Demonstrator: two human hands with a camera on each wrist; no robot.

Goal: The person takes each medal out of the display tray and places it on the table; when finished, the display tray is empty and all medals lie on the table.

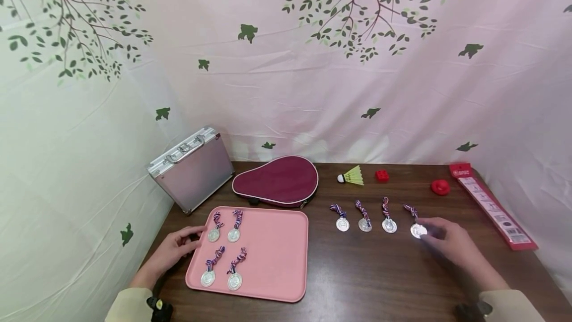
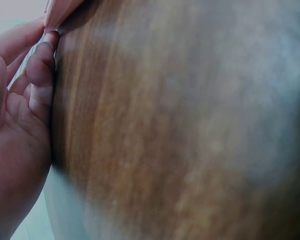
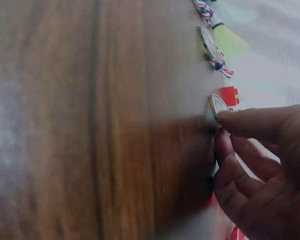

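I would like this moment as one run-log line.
left hand: holds pink tray | right hand: touches rightmost medal | four medals: on tray

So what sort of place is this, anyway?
Probably a staged work corner rather than an ordinary room: leaf-printed fabric encloses the back and sides of the brown table, where a pink tray holds medals in neat rows.

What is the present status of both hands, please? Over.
Left hand holding pink rectangular tray by rim. Right hand pinching rightmost round silver medal, striped ribbon attached. Three similar medals between it and tray.
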